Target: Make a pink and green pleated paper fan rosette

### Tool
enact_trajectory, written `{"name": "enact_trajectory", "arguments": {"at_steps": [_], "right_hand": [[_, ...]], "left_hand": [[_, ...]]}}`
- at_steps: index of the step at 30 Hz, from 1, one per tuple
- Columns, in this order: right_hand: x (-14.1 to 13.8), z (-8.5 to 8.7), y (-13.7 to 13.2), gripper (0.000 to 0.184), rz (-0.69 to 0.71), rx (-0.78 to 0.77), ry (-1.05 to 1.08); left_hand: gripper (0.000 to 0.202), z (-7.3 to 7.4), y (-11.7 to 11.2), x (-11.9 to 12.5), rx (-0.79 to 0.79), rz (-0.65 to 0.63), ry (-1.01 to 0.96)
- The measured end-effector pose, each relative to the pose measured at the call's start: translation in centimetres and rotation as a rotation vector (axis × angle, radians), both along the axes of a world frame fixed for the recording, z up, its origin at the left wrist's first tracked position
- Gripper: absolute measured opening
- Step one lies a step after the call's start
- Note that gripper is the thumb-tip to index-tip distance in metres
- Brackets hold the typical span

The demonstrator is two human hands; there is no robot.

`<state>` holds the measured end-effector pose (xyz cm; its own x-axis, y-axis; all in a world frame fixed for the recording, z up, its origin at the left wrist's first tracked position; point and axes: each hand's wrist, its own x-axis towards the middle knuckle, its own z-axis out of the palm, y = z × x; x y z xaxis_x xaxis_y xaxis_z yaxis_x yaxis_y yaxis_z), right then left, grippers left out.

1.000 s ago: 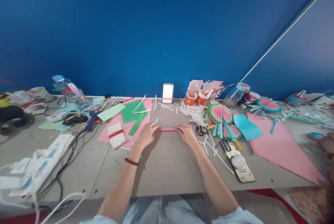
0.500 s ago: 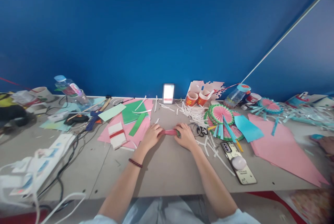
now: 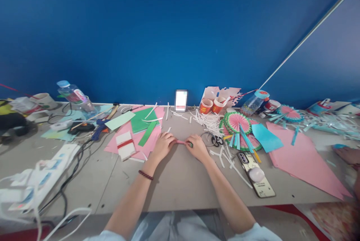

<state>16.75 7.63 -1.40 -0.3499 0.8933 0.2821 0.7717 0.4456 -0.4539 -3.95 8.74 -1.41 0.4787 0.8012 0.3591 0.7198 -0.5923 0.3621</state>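
Note:
A narrow strip of folded pink paper [image 3: 180,142] with a bit of green at its right end lies low over the table between my hands. My left hand [image 3: 164,145] pinches its left end, and my right hand [image 3: 197,146] is closed on the other end. My fingers cover much of the paper. Right of my right hand are black-handled scissors [image 3: 217,141] and white paper scraps [image 3: 210,123]. Round pleated watermelon fans [image 3: 239,124] with blue strips lie farther right. Left of my left hand, green paper [image 3: 143,119] rests on pink sheets [image 3: 111,144].
A phone [image 3: 257,175] lies at the right, near pink paper [image 3: 303,158] and a blue sheet [image 3: 267,138]. Paper cups [image 3: 206,106] and a pixelated upright screen [image 3: 181,100] stand by the blue wall. Left are a bottle [image 3: 74,95] and power strip [image 3: 53,175]. Another person's hand [image 3: 345,154] shows far right.
The pink paper between my hands now looks thinner, and my right-hand fingers have shifted inward along it. My left hand has hardly moved.

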Motion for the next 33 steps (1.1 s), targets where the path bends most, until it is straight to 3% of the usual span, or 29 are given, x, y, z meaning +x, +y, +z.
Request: {"name": "enact_trajectory", "arguments": {"at_steps": [3, 7, 12, 18, 23, 29, 33], "right_hand": [[-0.1, 0.2, -0.3, 0.007, -0.011, 0.008, -0.039], [-0.3, 0.8, -0.9, 0.034, -0.006, 0.041, -0.073], [-0.6, 1.1, -1.3, 0.054, 0.008, 0.054, -0.038], [-0.4, 0.5, -1.0, 0.059, 0.026, 0.063, 0.002], [-0.4, 0.2, -0.9, 0.065, 0.101, 0.043, -0.001], [-0.5, 1.1, -1.1, 0.038, 0.026, -0.002, 0.085], [-0.5, 0.8, -0.8, 0.024, -0.055, -0.018, 0.15]], "left_hand": [[0.024, 0.1, -0.2, 0.1, -0.003, -0.01, -0.001], [0.042, 0.6, -0.5, 0.3, -0.015, -0.021, -0.031], [0.055, 1.2, -0.9, 0.3, -0.02, 0.014, -0.038], [0.067, 0.9, -0.8, -0.4, -0.051, 0.095, -0.025], [0.072, 0.7, -0.6, -0.9, -0.073, 0.085, 0.015], [0.066, 0.6, -0.3, -1.0, -0.018, 0.11, -0.031], [0.04, 0.4, -0.1, -0.7, 0.031, 0.191, -0.064]]}}
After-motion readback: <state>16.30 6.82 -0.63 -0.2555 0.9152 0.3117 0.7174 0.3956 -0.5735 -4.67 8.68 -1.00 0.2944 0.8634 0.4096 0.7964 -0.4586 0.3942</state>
